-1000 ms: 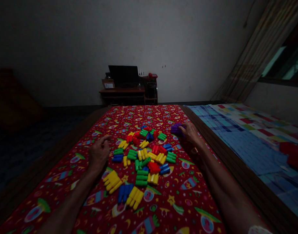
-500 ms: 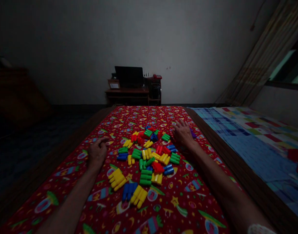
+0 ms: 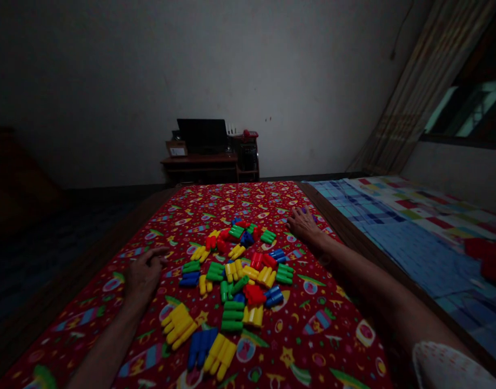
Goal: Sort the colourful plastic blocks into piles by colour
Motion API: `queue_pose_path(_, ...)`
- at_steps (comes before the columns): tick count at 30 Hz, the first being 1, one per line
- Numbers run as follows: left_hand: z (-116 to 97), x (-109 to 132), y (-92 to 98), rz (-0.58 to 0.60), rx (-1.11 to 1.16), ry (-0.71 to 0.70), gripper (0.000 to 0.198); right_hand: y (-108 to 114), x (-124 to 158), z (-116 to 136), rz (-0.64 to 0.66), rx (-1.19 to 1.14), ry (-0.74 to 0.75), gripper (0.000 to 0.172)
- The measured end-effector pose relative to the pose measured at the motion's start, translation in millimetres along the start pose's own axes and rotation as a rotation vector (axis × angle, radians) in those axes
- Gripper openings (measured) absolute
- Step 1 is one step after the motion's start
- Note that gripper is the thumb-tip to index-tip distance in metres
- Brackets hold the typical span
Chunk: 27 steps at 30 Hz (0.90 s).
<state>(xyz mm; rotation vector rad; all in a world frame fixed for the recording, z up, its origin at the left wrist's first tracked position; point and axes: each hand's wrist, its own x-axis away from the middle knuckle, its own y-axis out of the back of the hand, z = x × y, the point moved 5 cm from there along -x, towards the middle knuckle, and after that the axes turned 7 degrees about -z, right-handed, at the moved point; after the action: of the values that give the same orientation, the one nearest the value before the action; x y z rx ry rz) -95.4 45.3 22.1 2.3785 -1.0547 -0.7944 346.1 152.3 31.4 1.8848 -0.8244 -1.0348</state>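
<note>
My left hand (image 3: 145,273) rests on the red cloth left of the toy pile, fingers loosely bent and apart, holding nothing. Farther out on the right, my right hand (image 3: 303,222) lies over a purple toy piece (image 3: 314,218), mostly hidden under it; the fingers are spread. Between my hands lie plastic building blocks: a green block (image 3: 268,236) near my right hand, a red block (image 3: 255,294) in the middle, and a blue block (image 3: 189,279) closest to my left hand. Nearer me are a large yellow block (image 3: 179,326) and a dark blue block (image 3: 201,347).
The patterned red cloth (image 3: 321,356) covers a long table with brown edges. A desk (image 3: 199,160) with a black monitor (image 3: 203,136) stands by the far wall. To the right is a bed with a blue checked sheet (image 3: 377,232), beside a curtain (image 3: 418,108).
My right hand has shifted onto the purple piece, which earlier lay beside its wrist side. My left hand stays by the pile. The camera view has turned slightly right.
</note>
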Motion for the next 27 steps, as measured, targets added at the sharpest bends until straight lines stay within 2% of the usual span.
queue_pose_path(11,-4,1,1.7,0.020,-0.097,-0.011,0.036,-5,4,-17,-0.022,-0.009,-0.055,0.042)
queue_pose_path(20,2,-1,-2.3,0.038,-0.061,0.012,0.045,-7,1,-24,-0.014,0.000,-0.077,0.041)
queue_pose_path(27,-8,2,1.2,0.023,-0.031,-0.002,0.043,-15,-2,-30,-0.035,0.011,-0.071,0.041)
